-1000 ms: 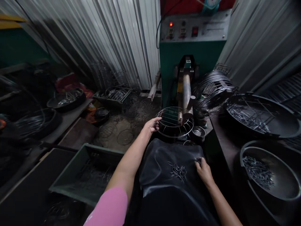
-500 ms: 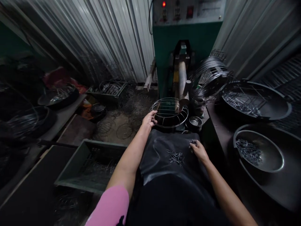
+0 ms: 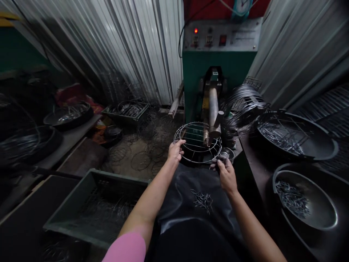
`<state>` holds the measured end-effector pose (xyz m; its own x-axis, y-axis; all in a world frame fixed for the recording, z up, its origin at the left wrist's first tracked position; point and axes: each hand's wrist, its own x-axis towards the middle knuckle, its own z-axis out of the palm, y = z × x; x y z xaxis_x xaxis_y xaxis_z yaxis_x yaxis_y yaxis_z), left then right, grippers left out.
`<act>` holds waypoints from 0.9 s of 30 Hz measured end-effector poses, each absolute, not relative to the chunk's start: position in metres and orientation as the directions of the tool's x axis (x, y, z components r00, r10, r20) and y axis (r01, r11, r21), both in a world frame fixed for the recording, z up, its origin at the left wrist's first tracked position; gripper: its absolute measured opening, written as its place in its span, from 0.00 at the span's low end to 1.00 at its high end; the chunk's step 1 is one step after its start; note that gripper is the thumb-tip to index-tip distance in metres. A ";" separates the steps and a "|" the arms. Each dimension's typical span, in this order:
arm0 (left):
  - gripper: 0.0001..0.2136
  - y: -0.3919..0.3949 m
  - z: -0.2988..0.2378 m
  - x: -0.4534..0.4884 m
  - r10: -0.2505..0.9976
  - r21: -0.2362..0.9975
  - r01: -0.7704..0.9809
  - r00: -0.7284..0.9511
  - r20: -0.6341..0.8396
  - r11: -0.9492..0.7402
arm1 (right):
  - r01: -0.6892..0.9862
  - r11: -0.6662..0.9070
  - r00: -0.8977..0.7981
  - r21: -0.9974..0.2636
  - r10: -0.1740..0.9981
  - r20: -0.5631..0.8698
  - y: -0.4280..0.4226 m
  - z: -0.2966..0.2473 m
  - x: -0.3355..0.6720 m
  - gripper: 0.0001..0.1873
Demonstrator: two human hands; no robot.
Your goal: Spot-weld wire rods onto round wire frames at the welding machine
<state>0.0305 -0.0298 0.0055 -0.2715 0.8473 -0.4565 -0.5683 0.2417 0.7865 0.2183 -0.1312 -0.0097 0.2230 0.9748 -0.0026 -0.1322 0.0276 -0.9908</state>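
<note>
A round wire rack (image 3: 196, 146) with parallel cross wires lies at the end of the machine's metal arm (image 3: 213, 105). Its left rim is pinched in my left hand (image 3: 176, 151), thumb on top. My right hand (image 3: 225, 171) is closed at the rack's near right edge, with small bent wire pieces at the fingertips; I cannot tell whether they touch the rim. Below the hands, a loose heap of bent wire pieces (image 3: 202, 200) rests on the dark apron (image 3: 177, 196) across my lap. A small metal bowl (image 3: 228, 153) is partly hidden behind my right hand.
A green machine (image 3: 196, 72) with a lit red lamp stands ahead. On the right are a coil of wire (image 3: 242, 105), a wide pan (image 3: 324, 145) and a bowl (image 3: 324, 203) of wire pieces. A green crate (image 3: 89, 233) sits at left; wire rings (image 3: 141, 160) litter the floor.
My right hand has moved up from above the apron to the rack's near right edge. My left hand still grips the rack. The camera view has tilted upward.
</note>
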 end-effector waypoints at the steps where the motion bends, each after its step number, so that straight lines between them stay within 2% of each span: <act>1: 0.19 -0.030 0.006 0.032 0.845 0.785 -0.571 -0.274 -0.459 0.241 | -0.113 0.061 0.228 -0.992 0.973 0.034 -0.127 -0.008 0.214 0.16; 4: 0.20 -0.030 0.009 0.035 0.850 0.795 -0.564 -0.287 -0.442 0.223 | 0.041 0.088 0.170 -0.995 0.981 0.094 -0.116 -0.005 0.203 0.14; 8: 0.23 -0.031 0.012 0.036 0.871 0.827 -0.531 -0.303 -0.386 0.182 | 0.208 0.065 0.073 -0.976 0.994 0.082 -0.108 -0.007 0.200 0.11; 20: 0.23 -0.026 0.007 0.041 0.842 0.817 -0.521 -0.301 -0.447 0.247 | 0.137 0.049 0.098 -0.989 0.993 0.063 -0.103 -0.007 0.203 0.14; 27: 0.23 -0.031 0.008 0.043 0.861 0.805 -0.550 -0.276 -0.428 0.224 | 0.160 0.079 0.114 -0.984 0.989 0.098 -0.105 -0.008 0.204 0.12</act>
<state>0.0427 -0.0306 0.0077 -0.2765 0.8605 -0.4279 -0.5496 0.2237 0.8049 0.2040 -0.1049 -0.0079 0.1145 0.9886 0.0980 0.1604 0.0790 -0.9839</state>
